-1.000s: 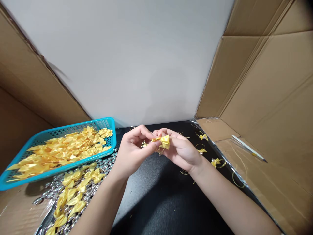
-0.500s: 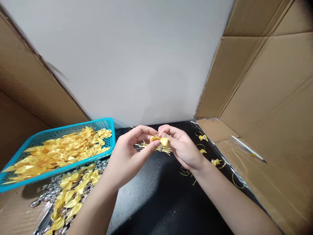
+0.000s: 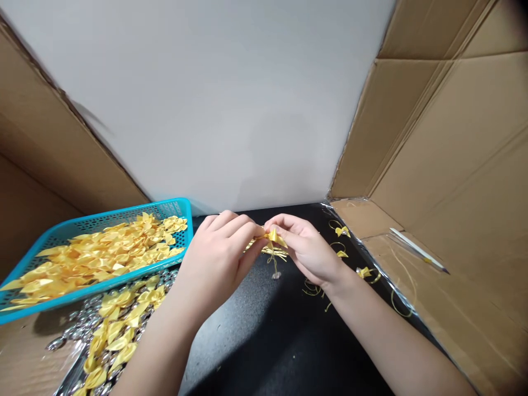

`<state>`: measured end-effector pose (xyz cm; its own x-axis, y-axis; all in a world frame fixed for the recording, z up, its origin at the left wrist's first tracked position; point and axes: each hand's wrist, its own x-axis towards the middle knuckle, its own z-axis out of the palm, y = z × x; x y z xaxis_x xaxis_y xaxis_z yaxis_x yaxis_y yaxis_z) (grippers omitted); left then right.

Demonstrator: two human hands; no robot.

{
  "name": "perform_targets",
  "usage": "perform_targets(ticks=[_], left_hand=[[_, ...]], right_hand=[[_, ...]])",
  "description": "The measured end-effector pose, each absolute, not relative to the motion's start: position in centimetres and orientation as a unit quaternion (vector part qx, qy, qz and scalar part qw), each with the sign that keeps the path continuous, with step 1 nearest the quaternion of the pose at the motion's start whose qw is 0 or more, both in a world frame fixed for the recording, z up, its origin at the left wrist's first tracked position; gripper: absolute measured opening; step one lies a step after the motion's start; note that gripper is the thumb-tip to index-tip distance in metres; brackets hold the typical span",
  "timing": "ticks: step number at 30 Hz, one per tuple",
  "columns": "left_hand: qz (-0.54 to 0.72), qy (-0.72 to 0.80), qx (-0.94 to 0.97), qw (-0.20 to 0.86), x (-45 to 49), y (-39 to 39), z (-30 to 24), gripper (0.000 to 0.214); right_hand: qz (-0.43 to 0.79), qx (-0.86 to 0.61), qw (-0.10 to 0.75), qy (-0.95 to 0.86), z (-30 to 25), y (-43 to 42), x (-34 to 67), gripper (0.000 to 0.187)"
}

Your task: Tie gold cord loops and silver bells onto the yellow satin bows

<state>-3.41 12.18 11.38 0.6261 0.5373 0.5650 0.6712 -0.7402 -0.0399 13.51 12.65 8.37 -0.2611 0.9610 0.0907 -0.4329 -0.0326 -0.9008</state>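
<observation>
Near the table's far edge (image 3: 310, 211), left hand (image 3: 220, 250) and right hand (image 3: 309, 246) pinch a probably light, soft bow (image 3: 276, 238), best held midway.

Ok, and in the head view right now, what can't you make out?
All in the head view:
Held yellow bow: partly hidden by the left hand.
Gold strands: partly hidden, also by that hand.
Dangling thread: upper attachment too small to tell.
Blue basket: left end cut off by the picture's edge.
Silver beads: partly covered by loose bows.
</observation>
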Motion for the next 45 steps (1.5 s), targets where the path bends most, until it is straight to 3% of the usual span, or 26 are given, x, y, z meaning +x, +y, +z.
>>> perform_targets(ticks=[22,34,39,45], left_hand=[[-0.286,-0.278,-0.911,0.101,-3.4,12.7,11.1,0.01],[-0.433,-0.336,-0.813,-0.197,-2.9,12.3,10.6,0.007],[-0.419,-0.313,-0.821,-0.23,-3.0,12.6,10.4,0.02],[-0.409,-0.311,-0.827,-0.229,-3.1,12.7,10.7,0.014]], right_hand=[[0.803,-0.224,0.468,-0.296,7.8,13.1,13.6,0.024],[0.687,-0.256,0.538,-0.416,8.9,12.3,13.5,0.022],[0.694,-0.257,0.525,-0.421,8.5,12.5,13.5,0.022],[0.749,-0.263,0.489,-0.361,8.5,12.6,13.6,0.021]])
